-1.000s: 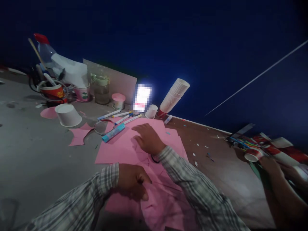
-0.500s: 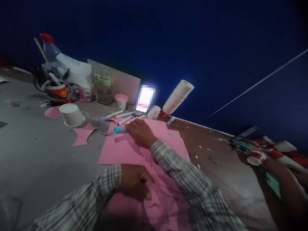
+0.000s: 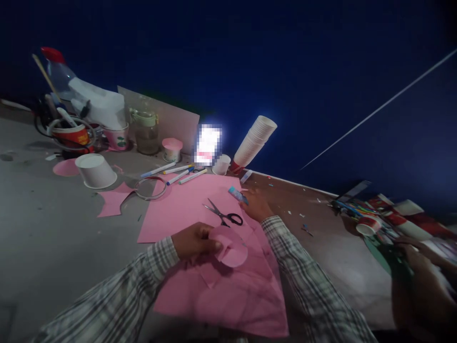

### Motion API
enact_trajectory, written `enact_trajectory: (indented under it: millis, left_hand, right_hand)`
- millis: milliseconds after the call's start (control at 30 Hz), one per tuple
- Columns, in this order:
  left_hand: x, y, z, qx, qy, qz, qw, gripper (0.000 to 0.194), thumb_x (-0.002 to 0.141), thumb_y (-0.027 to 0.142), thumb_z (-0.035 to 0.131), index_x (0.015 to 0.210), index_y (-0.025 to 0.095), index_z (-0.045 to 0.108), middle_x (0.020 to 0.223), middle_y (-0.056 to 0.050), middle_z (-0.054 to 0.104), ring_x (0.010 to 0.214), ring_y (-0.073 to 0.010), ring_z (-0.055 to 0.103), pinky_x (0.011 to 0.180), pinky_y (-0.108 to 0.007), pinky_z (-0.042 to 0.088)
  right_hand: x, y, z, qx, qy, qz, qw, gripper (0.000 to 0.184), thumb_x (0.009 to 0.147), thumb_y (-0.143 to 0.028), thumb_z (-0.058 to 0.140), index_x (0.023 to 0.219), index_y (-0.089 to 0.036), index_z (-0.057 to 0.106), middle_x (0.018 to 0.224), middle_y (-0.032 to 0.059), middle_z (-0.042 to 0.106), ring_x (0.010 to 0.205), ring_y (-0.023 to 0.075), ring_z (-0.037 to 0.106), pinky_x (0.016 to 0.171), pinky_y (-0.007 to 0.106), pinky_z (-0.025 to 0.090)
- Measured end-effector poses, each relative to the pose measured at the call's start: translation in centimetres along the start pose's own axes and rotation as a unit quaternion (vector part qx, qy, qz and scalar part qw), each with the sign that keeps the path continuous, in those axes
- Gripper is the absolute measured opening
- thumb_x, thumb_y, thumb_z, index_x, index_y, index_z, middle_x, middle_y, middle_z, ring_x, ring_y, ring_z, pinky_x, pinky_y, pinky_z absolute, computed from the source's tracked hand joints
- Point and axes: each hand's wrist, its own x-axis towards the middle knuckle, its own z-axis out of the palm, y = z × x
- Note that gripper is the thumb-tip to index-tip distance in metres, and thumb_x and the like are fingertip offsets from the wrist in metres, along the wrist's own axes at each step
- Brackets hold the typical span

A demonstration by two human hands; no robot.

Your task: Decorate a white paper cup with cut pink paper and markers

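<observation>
the left hand [image 3: 194, 240] pinched a pink paper disc [image 3: 236, 255]; the half-curled right hand [image 3: 256, 205] touched a blue glue stick [image 3: 235, 194], grip unclear. black-handled scissors [image 3: 224, 216] lay nearby, blades apart.

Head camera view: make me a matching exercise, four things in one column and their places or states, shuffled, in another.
1. scissors
2. blue tube
3. round pink piece
4. cup stack

A. held in the left hand
B. tilted, red at the bottom
C. lying on the pink sheet
D. at the right hand

Pairs: 1-C, 2-D, 3-A, 4-B
</observation>
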Motion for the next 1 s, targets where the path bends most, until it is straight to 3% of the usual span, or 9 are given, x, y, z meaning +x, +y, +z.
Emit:
enact_trajectory:
  millis: [133, 200, 300, 367, 433, 633, 867, 1000]
  left_hand:
    - [0.4, 0.0, -0.2, -0.016, 0.05, -0.01, 0.999, 0.048, 0.064, 0.057, 0.071, 0.069, 0.011, 0.061, 0.048, 0.004, 0.046, 0.044, -0.0065, 0.036, 0.042, -0.02, 0.026]
    - [0.5, 0.3, -0.3, -0.017, 0.091, -0.016, 0.996, 0.045, 0.064, 0.055, 0.07, 0.071, 0.011, 0.062, 0.046, 0.005, 0.045, 0.041, -0.0064, 0.035, 0.041, -0.02, 0.025]
    - [0.7, 0.7, -0.4, -0.009, 0.155, -0.014, 0.988, 0.039, 0.063, 0.05, 0.069, 0.069, 0.012, 0.061, 0.043, 0.007, 0.043, 0.039, -0.0062, 0.034, 0.04, -0.019, 0.025]
    - [0.7, 0.8, -0.5, -0.003, 0.177, -0.011, 0.984, 0.036, 0.064, 0.049, 0.066, 0.062, 0.014, 0.056, 0.041, 0.007, 0.041, 0.038, -0.0057, 0.033, 0.04, -0.019, 0.024]
    - [0.8, 0.8, -0.5, 0.004, 0.183, -0.013, 0.983, 0.036, 0.064, 0.049, 0.065, 0.057, 0.016, 0.051, 0.04, 0.007, 0.04, 0.038, -0.0056, 0.033, 0.039, -0.019, 0.023]
    - [0.7, 0.7, -0.3, 0.016, 0.209, -0.02, 0.978, 0.038, 0.064, 0.049, 0.066, 0.055, 0.017, 0.048, 0.039, 0.007, 0.039, 0.037, -0.0057, 0.031, 0.038, -0.02, 0.02]
    - [0.7, 1.2, -0.2, 0.045, 0.233, -0.02, 0.971, 0.037, 0.066, 0.048, 0.063, 0.055, 0.018, 0.046, 0.039, 0.008, 0.04, 0.039, -0.0064, 0.032, 0.04, -0.02, 0.02]
    - [0.9, 1.0, -0.2, 0.078, 0.266, 0.003, 0.961, 0.036, 0.067, 0.045, 0.061, 0.05, 0.018, 0.044, 0.04, 0.007, 0.04, 0.041, -0.0067, 0.031, 0.041, -0.02, 0.021]
  right_hand:
    - [-1.0, -1.0, -1.1, 0.043, 0.035, 0.024, 0.998, 0.035, 0.085, -0.02, 0.053, 0.117, -0.007, 0.062, 0.115, 0.0193, 0.064, 0.108, 0.028, 0.056, 0.095, 0.041, 0.04]
    - [-2.7, -2.3, -2.3, 0.16, 0.063, 0.04, 0.984, 0.035, 0.089, -0.023, 0.047, 0.118, -0.01, 0.06, 0.108, 0.0147, 0.067, 0.098, 0.0231, 0.06, 0.088, 0.036, 0.046]
    - [-5.9, -4.9, -3.8, 0.408, 0.022, 0.076, 0.91, 0.034, 0.089, -0.035, 0.047, 0.11, -0.015, 0.064, 0.085, 0.0058, 0.069, 0.071, 0.0167, 0.062, 0.068, 0.029, 0.05]
    - [-7.8, -6.6, -4.3, 0.488, -0.017, 0.076, 0.869, 0.032, 0.086, -0.039, 0.051, 0.104, -0.017, 0.066, 0.074, 0.0019, 0.066, 0.064, 0.0147, 0.059, 0.062, 0.027, 0.049]
    - [-8.8, -8.0, -4.3, 0.527, -0.041, 0.072, 0.846, 0.027, 0.085, -0.037, 0.054, 0.099, -0.018, 0.066, 0.071, 0.0001, 0.064, 0.063, 0.0138, 0.057, 0.061, 0.026, 0.048]
    - [-8.4, -9.6, -2.9, 0.543, -0.004, 0.106, 0.833, 0.019, 0.08, -0.037, 0.057, 0.078, -0.018, 0.06, 0.064, -0.0022, 0.056, 0.056, 0.0122, 0.052, 0.054, 0.023, 0.044]
    - [-8.2, -10.4, -0.6, 0.497, 0.067, 0.134, 0.855, 0.019, 0.082, -0.033, 0.054, 0.069, -0.02, 0.056, 0.05, -0.0051, 0.047, 0.047, 0.0114, 0.045, 0.045, 0.022, 0.037]
    - [-8.3, -11.3, -0.1, 0.518, 0.092, 0.152, 0.837, 0.022, 0.084, -0.035, 0.054, 0.069, -0.02, 0.054, 0.049, -0.0057, 0.048, 0.044, 0.0107, 0.048, 0.044, 0.021, 0.038]
